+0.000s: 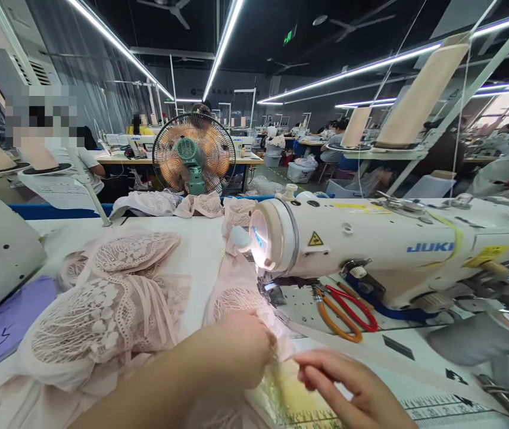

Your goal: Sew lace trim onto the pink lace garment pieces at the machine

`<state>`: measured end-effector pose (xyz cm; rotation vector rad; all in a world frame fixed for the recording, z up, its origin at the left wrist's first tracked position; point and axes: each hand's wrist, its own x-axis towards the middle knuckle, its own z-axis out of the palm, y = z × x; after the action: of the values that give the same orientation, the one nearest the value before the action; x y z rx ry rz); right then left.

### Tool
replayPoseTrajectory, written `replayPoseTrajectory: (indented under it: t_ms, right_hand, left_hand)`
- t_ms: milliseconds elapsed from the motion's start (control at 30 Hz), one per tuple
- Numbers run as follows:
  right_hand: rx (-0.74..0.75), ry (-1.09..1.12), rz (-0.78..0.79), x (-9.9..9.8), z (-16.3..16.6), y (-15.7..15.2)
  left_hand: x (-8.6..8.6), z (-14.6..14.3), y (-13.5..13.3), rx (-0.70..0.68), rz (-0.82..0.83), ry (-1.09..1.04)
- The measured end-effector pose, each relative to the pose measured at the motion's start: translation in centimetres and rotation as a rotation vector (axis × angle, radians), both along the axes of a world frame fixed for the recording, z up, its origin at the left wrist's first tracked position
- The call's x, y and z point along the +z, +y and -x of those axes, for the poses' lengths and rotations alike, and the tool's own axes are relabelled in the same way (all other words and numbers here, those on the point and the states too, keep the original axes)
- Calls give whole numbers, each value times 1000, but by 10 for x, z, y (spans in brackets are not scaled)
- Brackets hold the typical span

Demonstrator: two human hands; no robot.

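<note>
A pale pink lace bra (236, 301) lies on the sewing table under the head of a white JUKI sewing machine (370, 232). My left hand (245, 348) is closed on its near part, left of the needle area. My right hand (352, 384) is beside the near edge of that fabric, its fingertips drawn together in a pinch; whatever is between them is too small to make out. A light shines at the machine's head, and the needle itself is hard to see. Beneath my hands is a yellowish patch (301, 396) beside a printed ruler scale (437, 402).
More lace bras (89, 322) are piled at left, near a purple paper (17, 322) marked 15. Orange-handled scissors (337, 316) and a red-handled tool (356, 307) lie under the machine arm. Thread cones (424, 95) stand above. A fan (194, 155) and other people are beyond.
</note>
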<state>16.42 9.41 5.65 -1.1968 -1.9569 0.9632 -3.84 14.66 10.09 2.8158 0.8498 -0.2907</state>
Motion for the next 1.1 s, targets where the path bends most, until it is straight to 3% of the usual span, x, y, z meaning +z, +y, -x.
replayPoseTrajectory:
  t_ms: [67, 133, 233, 333, 567, 867, 1100]
  right_hand:
    - [26, -171, -205, -1, -8, 17]
    - [102, -307, -297, -7, -10, 27]
    - [190, -434, -339, -21, -11, 29]
    - [178, -451, -380, -31, -15, 21]
    - [171, -536, -443, -31, -12, 24]
    - [191, -865, -330, -12, 8, 36]
    - [109, -1040, -183, -1, 22, 47]
  left_hand:
    - [4, -4, -7, 45, -11, 38]
    - [6, -5, -10, 55, -35, 75]
    - [2, -3, -10, 20, -78, 86]
    - [-5, 0, -7, -2, -102, 47]
    - [-14, 3, -1, -19, -150, 76]
    - [-22, 11, 16, 41, -148, 42]
    - [-36, 17, 29, 68, -211, -75]
